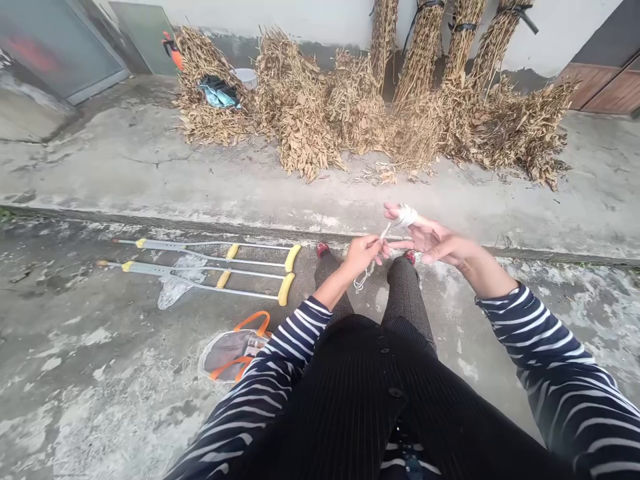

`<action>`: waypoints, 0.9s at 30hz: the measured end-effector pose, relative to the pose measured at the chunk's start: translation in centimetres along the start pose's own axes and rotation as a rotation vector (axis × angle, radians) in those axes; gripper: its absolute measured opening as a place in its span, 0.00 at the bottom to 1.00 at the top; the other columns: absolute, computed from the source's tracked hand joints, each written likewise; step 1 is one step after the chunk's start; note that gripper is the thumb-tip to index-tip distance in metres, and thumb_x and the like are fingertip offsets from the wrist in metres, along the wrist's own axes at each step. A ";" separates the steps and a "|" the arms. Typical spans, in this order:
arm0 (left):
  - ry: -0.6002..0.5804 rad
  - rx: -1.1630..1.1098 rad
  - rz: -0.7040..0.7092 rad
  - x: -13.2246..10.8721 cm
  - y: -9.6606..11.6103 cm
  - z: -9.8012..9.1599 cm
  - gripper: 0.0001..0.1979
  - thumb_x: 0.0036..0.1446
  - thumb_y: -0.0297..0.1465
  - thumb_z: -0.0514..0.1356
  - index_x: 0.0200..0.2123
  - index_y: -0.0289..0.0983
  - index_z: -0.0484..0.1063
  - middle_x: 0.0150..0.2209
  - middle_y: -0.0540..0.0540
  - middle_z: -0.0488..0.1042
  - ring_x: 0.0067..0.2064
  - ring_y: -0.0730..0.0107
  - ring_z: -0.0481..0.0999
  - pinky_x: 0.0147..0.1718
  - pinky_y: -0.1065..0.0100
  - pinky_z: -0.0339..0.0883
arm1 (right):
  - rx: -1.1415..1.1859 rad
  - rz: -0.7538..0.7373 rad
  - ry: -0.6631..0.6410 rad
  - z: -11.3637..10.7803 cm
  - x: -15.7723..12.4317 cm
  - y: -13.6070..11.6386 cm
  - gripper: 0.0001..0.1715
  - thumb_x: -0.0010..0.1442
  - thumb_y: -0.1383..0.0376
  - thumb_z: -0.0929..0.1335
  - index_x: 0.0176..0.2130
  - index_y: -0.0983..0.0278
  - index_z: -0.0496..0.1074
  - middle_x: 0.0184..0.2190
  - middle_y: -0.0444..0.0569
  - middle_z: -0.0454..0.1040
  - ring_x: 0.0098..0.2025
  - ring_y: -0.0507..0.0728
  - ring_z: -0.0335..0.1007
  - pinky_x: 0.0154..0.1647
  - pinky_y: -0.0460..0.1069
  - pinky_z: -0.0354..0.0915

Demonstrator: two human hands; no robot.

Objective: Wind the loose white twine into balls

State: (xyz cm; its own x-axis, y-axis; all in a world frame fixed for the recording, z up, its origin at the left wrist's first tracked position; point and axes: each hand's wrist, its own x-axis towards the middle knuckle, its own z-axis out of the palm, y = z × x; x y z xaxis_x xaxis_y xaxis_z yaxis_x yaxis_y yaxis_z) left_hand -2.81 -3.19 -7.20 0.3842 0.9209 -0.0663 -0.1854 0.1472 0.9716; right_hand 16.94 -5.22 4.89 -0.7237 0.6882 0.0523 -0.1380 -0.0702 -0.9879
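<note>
Wound white twine ball (407, 215), in hands (430, 240)

The twine bundle (407, 215) is white and the sleeves (565, 373) navy-and-white striped. The crutches (150, 268) are silver with yellow handles; the bag straps (253, 323) are orange.

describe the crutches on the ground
Two crutches lie side by side on the cracked concrete, nearly parallel, their tips toward the left of the view. Each has a grey metal frame of thin tubes, a yellow handgrip and a curved yellow top pad. A clear plastic bag lies under the lower crutch's shaft.
</note>
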 end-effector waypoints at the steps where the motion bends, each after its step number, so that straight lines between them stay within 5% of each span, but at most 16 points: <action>1: -0.030 0.010 -0.043 -0.5 -0.2 -0.5 0.16 0.59 0.41 0.65 0.35 0.31 0.75 0.30 0.44 0.78 0.29 0.71 0.78 0.24 0.73 0.72 | -0.070 0.016 -0.001 -0.5 -0.1 0.0 0.52 0.49 0.67 0.78 0.68 0.46 0.64 0.78 0.38 0.41 0.79 0.65 0.31 0.73 0.65 0.55; 10: -0.470 0.162 -0.298 -4.7 3.0 -3.6 0.20 0.59 0.45 0.64 0.33 0.30 0.78 0.35 0.37 0.81 0.36 0.67 0.80 0.27 0.73 0.74 | -0.960 0.186 0.097 -3.1 0.5 3.8 0.51 0.48 0.75 0.74 0.67 0.51 0.67 0.77 0.46 0.46 0.78 0.69 0.38 0.76 0.65 0.43; 15: -0.492 0.161 -0.227 -3.7 5.7 -3.8 0.19 0.60 0.42 0.64 0.33 0.29 0.80 0.37 0.36 0.82 0.37 0.66 0.81 0.28 0.72 0.74 | -1.249 0.248 0.103 -2.8 0.5 6.1 0.48 0.45 0.78 0.70 0.63 0.51 0.72 0.75 0.48 0.53 0.76 0.72 0.46 0.73 0.73 0.43; 21: -0.301 0.080 -0.164 0.8 8.0 -4.9 0.17 0.60 0.40 0.66 0.30 0.29 0.78 0.31 0.39 0.80 0.31 0.73 0.78 0.25 0.75 0.68 | -1.121 0.254 0.017 -1.5 -0.4 6.2 0.35 0.45 0.72 0.74 0.53 0.57 0.80 0.67 0.51 0.66 0.73 0.74 0.53 0.74 0.73 0.42; 27: -0.145 0.424 -0.301 5.5 5.6 -5.0 0.12 0.59 0.30 0.66 0.25 0.28 0.78 0.29 0.40 0.80 0.28 0.73 0.77 0.30 0.70 0.73 | -0.507 0.220 -0.146 -0.6 -0.7 6.1 0.36 0.52 0.60 0.78 0.60 0.52 0.76 0.73 0.46 0.58 0.75 0.66 0.49 0.75 0.67 0.41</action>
State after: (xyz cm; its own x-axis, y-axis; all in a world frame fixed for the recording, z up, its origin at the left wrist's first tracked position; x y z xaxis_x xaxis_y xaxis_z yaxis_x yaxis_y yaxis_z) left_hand -6.30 4.51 -3.29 0.4903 0.7970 -0.3526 0.3219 0.2104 0.9231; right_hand 17.04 -5.74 -1.24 -0.7896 0.5871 -0.1784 0.3422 0.1800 -0.9222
